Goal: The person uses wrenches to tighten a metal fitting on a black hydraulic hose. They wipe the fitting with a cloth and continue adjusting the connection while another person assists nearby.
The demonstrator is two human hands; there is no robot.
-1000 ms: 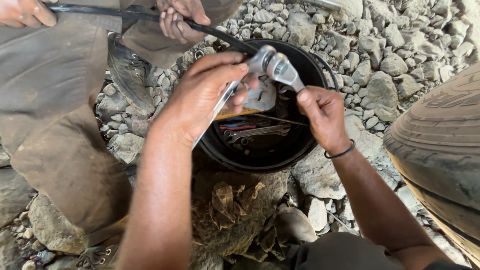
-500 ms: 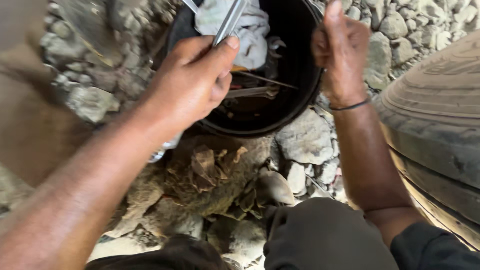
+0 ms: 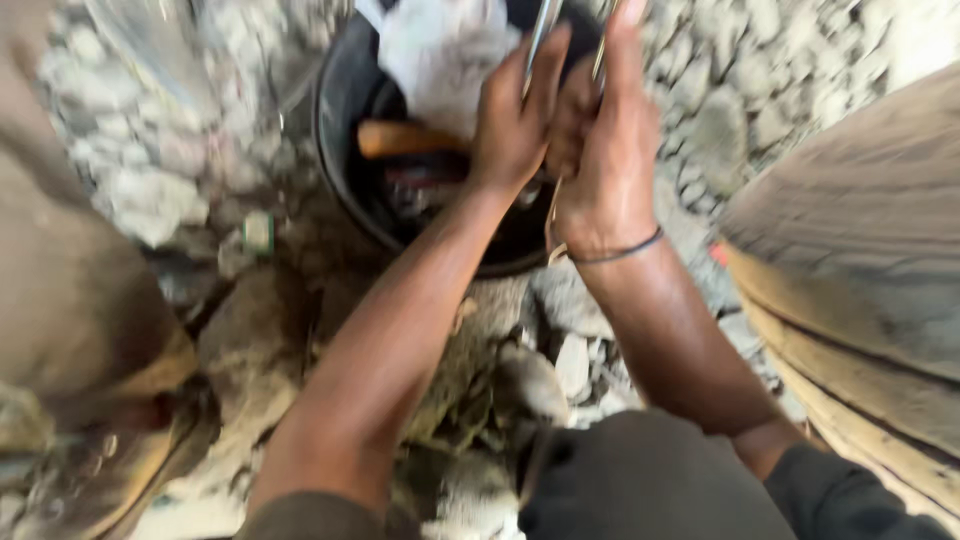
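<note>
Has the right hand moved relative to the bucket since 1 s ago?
Yes. The right hand has gone from the bucket's right rim inward over its opening, now pressed against the left hand.

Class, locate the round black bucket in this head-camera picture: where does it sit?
The round black bucket sits at top centre on grey stony ground, under both hands, with a white cloth inside it.

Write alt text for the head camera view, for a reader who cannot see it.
Two bare hands, left hand and right hand, meet around a slim metal tool above a black bucket holding a white rag and a wooden handle. Grey rubble surrounds it; a worn tyre lies right.
</note>
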